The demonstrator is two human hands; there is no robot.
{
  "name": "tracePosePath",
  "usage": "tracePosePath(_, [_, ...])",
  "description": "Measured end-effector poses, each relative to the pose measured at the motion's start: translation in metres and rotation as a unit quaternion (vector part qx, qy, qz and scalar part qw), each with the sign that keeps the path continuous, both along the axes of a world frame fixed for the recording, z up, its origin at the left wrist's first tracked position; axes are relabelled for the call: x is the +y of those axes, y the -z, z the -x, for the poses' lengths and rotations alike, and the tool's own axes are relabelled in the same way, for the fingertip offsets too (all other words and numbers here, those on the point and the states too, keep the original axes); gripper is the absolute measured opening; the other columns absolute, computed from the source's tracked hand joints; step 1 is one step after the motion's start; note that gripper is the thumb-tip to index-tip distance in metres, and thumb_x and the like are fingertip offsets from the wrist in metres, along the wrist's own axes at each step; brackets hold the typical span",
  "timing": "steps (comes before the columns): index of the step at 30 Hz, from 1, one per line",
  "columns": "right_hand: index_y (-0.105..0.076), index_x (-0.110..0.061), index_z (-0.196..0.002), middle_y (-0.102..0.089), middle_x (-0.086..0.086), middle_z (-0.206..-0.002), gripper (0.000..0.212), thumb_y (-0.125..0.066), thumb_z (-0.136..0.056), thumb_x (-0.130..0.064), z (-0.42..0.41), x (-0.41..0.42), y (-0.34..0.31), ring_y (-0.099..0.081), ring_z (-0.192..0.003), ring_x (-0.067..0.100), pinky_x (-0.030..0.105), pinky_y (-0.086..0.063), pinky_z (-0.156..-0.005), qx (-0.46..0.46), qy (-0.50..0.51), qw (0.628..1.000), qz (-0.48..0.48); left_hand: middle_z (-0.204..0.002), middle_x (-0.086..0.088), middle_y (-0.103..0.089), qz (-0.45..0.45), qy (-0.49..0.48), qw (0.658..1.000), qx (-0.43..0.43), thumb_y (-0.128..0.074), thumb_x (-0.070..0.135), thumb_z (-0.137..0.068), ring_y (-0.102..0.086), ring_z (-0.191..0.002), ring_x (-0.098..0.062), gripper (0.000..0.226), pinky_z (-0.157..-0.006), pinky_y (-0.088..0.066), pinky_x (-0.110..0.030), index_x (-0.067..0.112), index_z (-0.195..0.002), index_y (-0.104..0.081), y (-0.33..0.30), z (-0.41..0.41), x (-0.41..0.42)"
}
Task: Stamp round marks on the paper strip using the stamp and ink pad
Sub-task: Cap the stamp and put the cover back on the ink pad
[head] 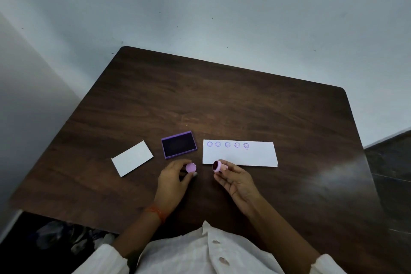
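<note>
A white paper strip point(255, 154) lies on the dark wooden table point(222, 100), with several round purple marks in a row along its far edge. The open purple ink pad point(179, 144) sits just left of it. My right hand point(235, 179) holds the small pink stamp point(217, 165) at the strip's near left corner, its dark inked face turned toward the left. My left hand point(175, 179) pinches a round pink cap point(190, 167) just in front of the ink pad.
A white rectangular lid or card point(132, 158) lies left of the ink pad. The table's far edge meets a pale wall. The near edge is close to my body, and dark floor shows at right.
</note>
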State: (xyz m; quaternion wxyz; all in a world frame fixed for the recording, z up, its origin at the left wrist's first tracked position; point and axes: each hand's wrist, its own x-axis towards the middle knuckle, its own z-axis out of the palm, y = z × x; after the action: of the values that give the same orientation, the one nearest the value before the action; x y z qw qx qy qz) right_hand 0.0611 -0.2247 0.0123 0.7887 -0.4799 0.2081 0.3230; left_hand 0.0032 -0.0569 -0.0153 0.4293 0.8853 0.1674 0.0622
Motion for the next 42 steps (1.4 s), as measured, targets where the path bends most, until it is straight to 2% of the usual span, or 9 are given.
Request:
tracePosePath(4, [-0.068, -0.011, -0.098, -0.070, 0.008, -0.098, 0.019, -0.064, -0.081, -0.003, 0.001, 0.016, -0.008, -0.068, -0.092, 0.021, 0.028, -0.058, -0.079, -0.128, -0.093, 0.981, 0.113, -0.109, -0.002, -0.067, 0.024, 0.011, 1.000, -0.005, -0.072, 0.012, -0.077, -0.061, -0.093, -0.008, 0.035, -0.081, -0.048, -0.012, 0.016, -0.111, -0.063, -0.007, 0.001, -0.004])
tracePosePath(10, [-0.070, -0.018, -0.091, -0.072, 0.007, -0.093, 0.014, -0.070, -0.077, -0.012, 0.001, 0.035, -0.012, -0.068, -0.089, 0.019, 0.034, -0.059, -0.080, -0.309, -0.149, 0.901, 0.265, -0.104, 0.000, -0.069, 0.044, 0.016, 0.998, -0.045, -0.070, 0.005, -0.076, -0.063, -0.092, -0.007, 0.036, -0.085, -0.052, -0.025, 0.021, -0.109, -0.064, -0.022, 0.001, -0.006])
tracePosePath(14, [-0.071, -0.018, -0.091, -0.071, -0.003, -0.087, 0.013, -0.069, -0.078, -0.015, 0.003, 0.036, -0.014, -0.065, -0.080, 0.006, 0.011, -0.051, -0.074, -0.363, -0.171, 0.859, 0.319, -0.101, 0.001, -0.069, 0.069, 0.011, 0.997, -0.037, -0.072, 0.003, -0.074, -0.063, -0.087, -0.003, 0.037, -0.079, -0.049, -0.010, 0.019, -0.107, -0.065, -0.028, 0.002, -0.005])
tracePosePath(17, [-0.072, -0.018, -0.091, -0.070, -0.004, -0.085, 0.014, -0.068, -0.078, -0.014, 0.004, 0.038, -0.015, -0.061, -0.075, -0.002, 0.000, -0.044, -0.067, -0.379, -0.179, 0.842, 0.339, -0.099, 0.002, -0.067, 0.081, 0.008, 0.996, -0.034, -0.073, 0.002, -0.072, -0.062, -0.085, -0.001, 0.039, -0.075, -0.046, -0.003, 0.017, -0.107, -0.065, -0.030, 0.003, -0.005])
tracePosePath(26, [-0.072, -0.016, -0.092, -0.073, 0.003, -0.092, 0.015, -0.070, -0.076, -0.015, 0.000, 0.038, -0.014, -0.061, -0.077, 0.002, -0.003, -0.043, -0.065, -0.373, -0.220, 0.836, 0.338, -0.095, 0.001, -0.071, 0.081, 0.024, 0.996, -0.035, -0.077, 0.008, -0.070, -0.065, -0.081, -0.003, 0.035, -0.074, -0.050, -0.009, 0.016, -0.103, -0.068, -0.030, 0.004, 0.000])
tracePosePath(33, [-0.072, -0.012, -0.091, -0.074, 0.010, -0.089, 0.015, -0.071, -0.077, -0.019, -0.004, 0.038, -0.013, -0.064, -0.066, 0.004, 0.007, -0.051, -0.061, -0.340, -0.236, 0.848, 0.331, -0.097, -0.002, -0.072, 0.063, 0.031, 0.997, -0.036, -0.076, 0.010, -0.071, -0.066, -0.081, -0.005, 0.035, -0.076, -0.054, -0.018, 0.015, -0.104, -0.068, -0.028, 0.003, 0.003])
tracePosePath(36, [-0.072, -0.016, -0.091, -0.073, 0.004, -0.086, 0.018, -0.073, -0.075, -0.025, -0.006, 0.037, -0.014, -0.066, -0.073, 0.008, 0.015, -0.054, -0.068, -0.339, -0.249, 0.848, 0.324, -0.096, -0.002, -0.072, 0.061, 0.026, 0.997, -0.037, -0.077, 0.012, -0.070, -0.066, -0.081, -0.005, 0.033, -0.076, -0.055, -0.021, 0.015, -0.102, -0.068, -0.026, 0.004, 0.004])
tracePosePath(39, [-0.069, -0.018, -0.094, -0.069, -0.005, -0.085, 0.023, -0.074, -0.073, -0.024, -0.007, 0.033, -0.013, -0.065, -0.079, 0.005, 0.009, -0.049, -0.069, -0.340, -0.245, 0.848, 0.323, -0.093, 0.001, -0.072, 0.068, 0.023, 0.997, -0.033, -0.078, 0.015, -0.069, -0.066, -0.080, -0.005, 0.032, -0.075, -0.056, -0.021, 0.017, -0.100, -0.069, -0.025, 0.004, 0.005])
tracePosePath(42, [-0.071, -0.013, -0.091, -0.072, 0.004, -0.082, 0.016, -0.073, -0.075, -0.016, -0.008, 0.033, -0.014, -0.068, -0.072, 0.009, 0.010, -0.053, -0.065, -0.335, -0.241, 0.855, 0.314, -0.090, 0.002, -0.072, 0.076, 0.028, 0.996, -0.036, -0.078, 0.014, -0.069, -0.066, -0.079, -0.003, 0.028, -0.073, -0.055, -0.020, 0.017, -0.096, -0.070, -0.026, 0.002, 0.004])
